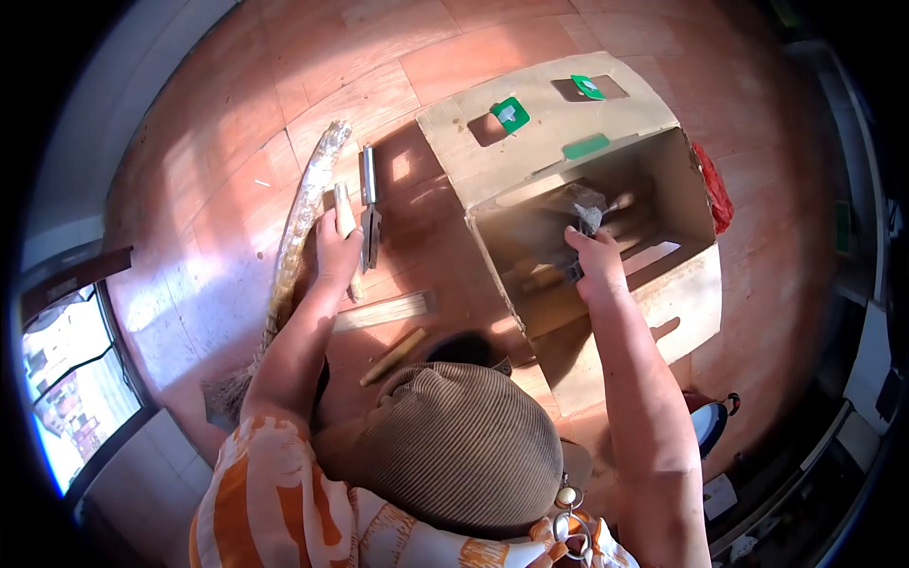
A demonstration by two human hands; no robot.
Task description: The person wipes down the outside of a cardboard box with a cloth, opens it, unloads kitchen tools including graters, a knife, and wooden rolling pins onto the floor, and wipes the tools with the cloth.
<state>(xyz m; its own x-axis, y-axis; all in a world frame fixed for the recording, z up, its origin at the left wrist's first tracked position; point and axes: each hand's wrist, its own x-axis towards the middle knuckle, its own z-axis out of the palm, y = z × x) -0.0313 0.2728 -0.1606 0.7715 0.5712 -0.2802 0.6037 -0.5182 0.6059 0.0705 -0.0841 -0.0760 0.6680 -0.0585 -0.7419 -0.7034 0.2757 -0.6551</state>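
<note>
My left hand (pixel 338 248) is wrapped round a pale wooden stick (pixel 344 210) on the left. Just right of it lies a metal tool with a dark blade (pixel 370 204), and to its left a long wrapped bundle (pixel 308 204) with bristles at its lower end. On the right, my right hand (pixel 595 251) reaches into an open cardboard box (pixel 559 104). Its fingers are closed on a dark item with clear plastic (pixel 589 213); what exactly it is cannot be made out. Other objects inside the box are shadowed and blurred.
A wooden board (pixel 383 310) and a short wooden stick (pixel 393 356) lie on the tiled floor (pixel 473 47) near my knees. Red plastic (pixel 713 189) shows behind the box. A pan (pixel 705 421) is at the lower right, beside my right arm.
</note>
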